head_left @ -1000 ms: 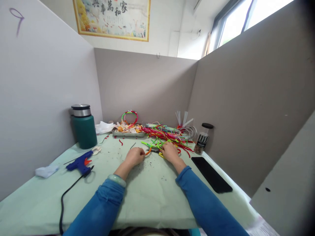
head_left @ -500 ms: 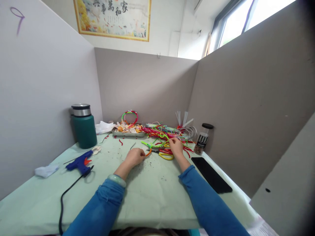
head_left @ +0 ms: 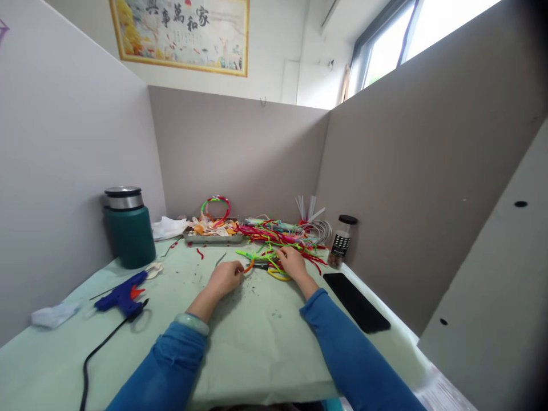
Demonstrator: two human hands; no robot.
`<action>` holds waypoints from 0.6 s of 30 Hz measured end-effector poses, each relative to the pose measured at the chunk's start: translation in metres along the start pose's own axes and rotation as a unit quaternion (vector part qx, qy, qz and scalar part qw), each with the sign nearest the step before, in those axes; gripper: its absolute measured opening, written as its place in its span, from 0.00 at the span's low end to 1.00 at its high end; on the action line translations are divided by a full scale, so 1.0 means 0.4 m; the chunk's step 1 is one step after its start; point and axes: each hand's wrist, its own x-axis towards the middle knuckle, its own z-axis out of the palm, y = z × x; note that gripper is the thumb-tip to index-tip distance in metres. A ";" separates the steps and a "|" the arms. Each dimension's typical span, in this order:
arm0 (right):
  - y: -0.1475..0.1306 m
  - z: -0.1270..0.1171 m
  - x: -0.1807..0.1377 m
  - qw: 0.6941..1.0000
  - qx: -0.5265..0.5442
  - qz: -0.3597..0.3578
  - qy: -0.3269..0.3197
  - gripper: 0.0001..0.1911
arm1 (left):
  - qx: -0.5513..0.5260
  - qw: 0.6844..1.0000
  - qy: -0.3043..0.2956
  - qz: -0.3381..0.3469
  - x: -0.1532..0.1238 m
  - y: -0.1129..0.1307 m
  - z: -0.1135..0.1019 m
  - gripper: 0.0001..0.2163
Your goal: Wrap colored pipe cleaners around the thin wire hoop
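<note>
My left hand (head_left: 226,278) is closed in a pinch on the end of an orange pipe cleaner (head_left: 249,266). The orange piece runs up to bright green pipe cleaners (head_left: 257,256), and I cannot tell whether they are joined. My right hand (head_left: 293,262) has its fingers closed on a yellow-green pipe cleaner beside the loose pile (head_left: 285,237). Between and just beyond the hands lie scissors (head_left: 279,276) with yellow handles, partly hidden by the right hand and the green strands.
A metal tray (head_left: 214,240) of small pieces stands at the back, a colourful hoop (head_left: 230,210) on it. Leftward are a green flask (head_left: 131,237) and a blue glue gun (head_left: 124,297) with its cord. A jar (head_left: 341,242) and a black slab (head_left: 356,302) are rightward.
The view has shifted a little to the right. My right hand has moved down and left, nearer the left hand and over the scissors' handles. The left hand keeps its pinch.
</note>
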 end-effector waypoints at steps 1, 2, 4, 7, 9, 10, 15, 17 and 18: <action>0.010 -0.001 0.005 1.000 0.003 0.019 0.018 0.16 | 0.000 1.000 -0.002 0.000 0.000 0.000 0.000 0.11; 0.019 -0.002 0.010 0.999 0.003 0.036 0.031 0.15 | 0.001 1.000 -0.003 0.001 0.001 -0.001 -0.001 0.11; 0.032 -0.006 0.021 0.997 -0.007 0.054 0.046 0.14 | 0.000 1.000 -0.005 -0.002 0.002 -0.002 -0.001 0.11; 0.032 -0.011 0.049 0.998 -0.041 0.033 0.044 0.14 | -0.020 1.000 -0.016 -0.006 0.007 -0.008 -0.001 0.09; 0.022 -0.010 0.080 0.998 -0.061 0.015 0.029 0.14 | -0.044 0.999 -0.014 -0.013 0.010 -0.013 -0.005 0.09; 0.016 -0.008 0.098 0.998 -0.066 0.013 0.018 0.14 | -0.055 0.998 -0.004 -0.019 0.011 -0.016 -0.008 0.10; -0.001 0.018 0.178 0.991 -0.067 0.094 -0.061 0.16 | -0.069 0.992 0.073 -0.079 0.015 -0.025 -0.025 0.13; 0.000 0.029 0.188 0.990 -0.065 0.098 -0.074 0.12 | -0.069 0.991 0.075 -0.088 0.014 -0.024 -0.028 0.13; 0.001 0.032 0.187 0.991 -0.064 0.095 -0.073 0.11 | -0.069 0.991 0.072 -0.088 0.013 -0.022 -0.028 0.12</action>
